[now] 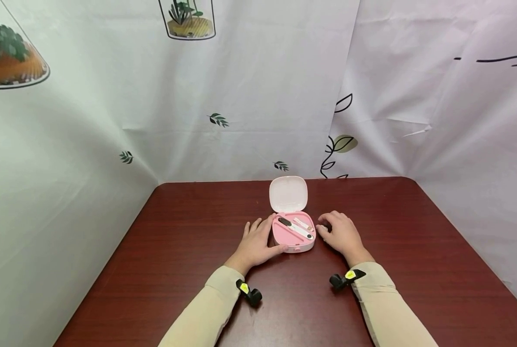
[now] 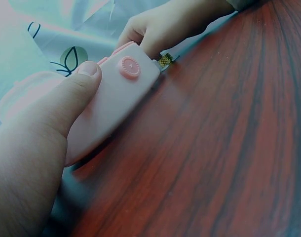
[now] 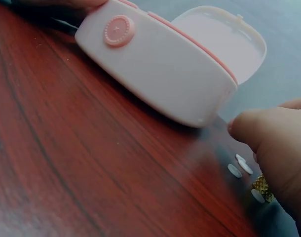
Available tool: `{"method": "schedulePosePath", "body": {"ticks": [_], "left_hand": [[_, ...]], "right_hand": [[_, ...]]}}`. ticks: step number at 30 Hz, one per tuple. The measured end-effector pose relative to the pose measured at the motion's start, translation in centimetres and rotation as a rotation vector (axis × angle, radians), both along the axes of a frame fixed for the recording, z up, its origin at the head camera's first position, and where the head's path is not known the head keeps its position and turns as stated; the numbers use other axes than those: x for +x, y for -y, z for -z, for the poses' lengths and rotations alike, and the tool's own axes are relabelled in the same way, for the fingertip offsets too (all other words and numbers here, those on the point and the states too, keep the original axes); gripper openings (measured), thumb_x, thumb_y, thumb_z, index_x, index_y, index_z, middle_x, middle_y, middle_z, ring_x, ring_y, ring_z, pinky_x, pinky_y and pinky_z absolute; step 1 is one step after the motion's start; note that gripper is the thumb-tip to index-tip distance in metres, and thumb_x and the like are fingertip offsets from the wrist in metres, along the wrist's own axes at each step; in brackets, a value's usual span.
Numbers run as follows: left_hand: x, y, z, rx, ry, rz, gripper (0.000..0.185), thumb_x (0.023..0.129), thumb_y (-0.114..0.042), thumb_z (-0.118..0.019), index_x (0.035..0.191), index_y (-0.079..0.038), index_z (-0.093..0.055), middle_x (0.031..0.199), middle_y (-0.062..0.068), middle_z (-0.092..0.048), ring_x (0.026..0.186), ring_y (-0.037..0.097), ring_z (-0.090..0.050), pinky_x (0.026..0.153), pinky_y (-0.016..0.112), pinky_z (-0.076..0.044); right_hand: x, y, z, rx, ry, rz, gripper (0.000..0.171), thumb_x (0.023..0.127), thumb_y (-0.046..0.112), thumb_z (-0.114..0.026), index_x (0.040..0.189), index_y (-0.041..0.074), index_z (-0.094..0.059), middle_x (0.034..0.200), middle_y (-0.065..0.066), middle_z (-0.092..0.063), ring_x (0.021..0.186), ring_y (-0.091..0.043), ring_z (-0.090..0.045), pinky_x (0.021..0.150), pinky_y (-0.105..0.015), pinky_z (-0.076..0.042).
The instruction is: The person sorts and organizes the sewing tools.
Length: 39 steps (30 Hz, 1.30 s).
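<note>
A small pink and white box point(image 1: 291, 235), which looks like a sewing kit, rests on the table with its white lid point(image 1: 288, 194) raised at the back. In its pink tray lie a slim white tool point(image 1: 299, 230) with dark ends and a smaller white piece point(image 1: 302, 224). My left hand point(image 1: 255, 246) holds the box, thumb on the front wall and fingers along the left side. Just right of the box, my right hand point(image 1: 340, 236) hovers with bent fingers over a gold dimpled piece point(image 3: 262, 187), like a thimble, and several small pale discs point(image 3: 234, 171).
The dark red-brown wooden table point(image 1: 176, 299) has rounded far corners. A white printed cloth point(image 1: 258, 96) hangs behind it and along both sides. A round pink catch point(image 3: 118, 31) sticks out from the box's front.
</note>
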<state>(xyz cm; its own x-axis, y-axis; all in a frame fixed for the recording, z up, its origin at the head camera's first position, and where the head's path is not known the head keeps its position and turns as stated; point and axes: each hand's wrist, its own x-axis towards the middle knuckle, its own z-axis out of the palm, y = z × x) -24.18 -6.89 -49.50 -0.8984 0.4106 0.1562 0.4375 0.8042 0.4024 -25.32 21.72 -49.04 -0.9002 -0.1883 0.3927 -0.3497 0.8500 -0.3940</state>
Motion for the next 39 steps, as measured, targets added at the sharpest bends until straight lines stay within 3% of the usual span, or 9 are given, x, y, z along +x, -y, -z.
{"method": "schedulePosePath", "body": {"ticks": [7, 13, 22, 32, 39], "left_hand": [[-0.03, -0.02, 0.10, 0.002, 0.000, -0.004, 0.102, 0.084, -0.078, -0.055, 0.163, -0.023, -0.021, 0.163, -0.002, -0.033, 0.147, 0.036, -0.032, 0.119, 0.063, -0.011], [-0.05, -0.13, 0.12, 0.003, 0.001, -0.005, 0.102, 0.084, -0.077, -0.056, 0.163, -0.023, -0.021, 0.163, -0.002, -0.033, 0.147, 0.036, -0.032, 0.119, 0.063, -0.011], [0.05, -0.09, 0.05, 0.012, 0.000, 0.001, 0.102, 0.084, -0.077, -0.056, 0.162, -0.022, -0.022, 0.163, -0.002, -0.033, 0.147, 0.036, -0.032, 0.118, 0.063, -0.011], [0.01, 0.00, 0.04, 0.008, -0.003, 0.001, 0.102, 0.083, -0.077, -0.057, 0.162, -0.022, -0.022, 0.163, -0.002, -0.034, 0.147, 0.036, -0.031, 0.118, 0.063, -0.012], [0.08, -0.10, -0.20, 0.003, 0.010, -0.001, 0.102, 0.084, -0.075, -0.058, 0.162, -0.023, -0.021, 0.162, -0.001, -0.035, 0.147, 0.036, -0.032, 0.118, 0.063, -0.012]], "right_hand": [[0.24, -0.12, 0.37, 0.042, 0.005, -0.013, 0.019, 0.084, 0.024, -0.077, 0.099, 0.014, -0.072, 0.092, -0.001, -0.062, 0.089, -0.027, -0.055, 0.081, -0.048, -0.044], [0.43, -0.29, 0.31, 0.042, 0.009, -0.022, 0.020, 0.084, 0.022, -0.077, 0.100, 0.012, -0.072, 0.097, -0.005, -0.063, 0.092, -0.030, -0.057, 0.085, -0.051, -0.045], [0.39, -0.36, 0.29, 0.023, 0.029, 0.077, 0.009, 0.086, 0.015, -0.072, 0.094, 0.010, -0.071, 0.095, -0.007, -0.067, 0.093, -0.033, -0.058, 0.086, -0.052, -0.044], [0.52, 0.05, -0.44, 0.044, 0.121, 0.196, 0.017, 0.086, 0.019, -0.068, 0.098, 0.008, -0.073, 0.099, -0.013, -0.066, 0.098, -0.039, -0.057, 0.087, -0.057, -0.042], [0.55, 0.03, -0.51, 0.029, 0.138, 0.213, 0.011, 0.087, 0.020, -0.068, 0.091, 0.009, -0.068, 0.091, -0.010, -0.064, 0.094, -0.037, -0.055, 0.083, -0.055, -0.040]]}}
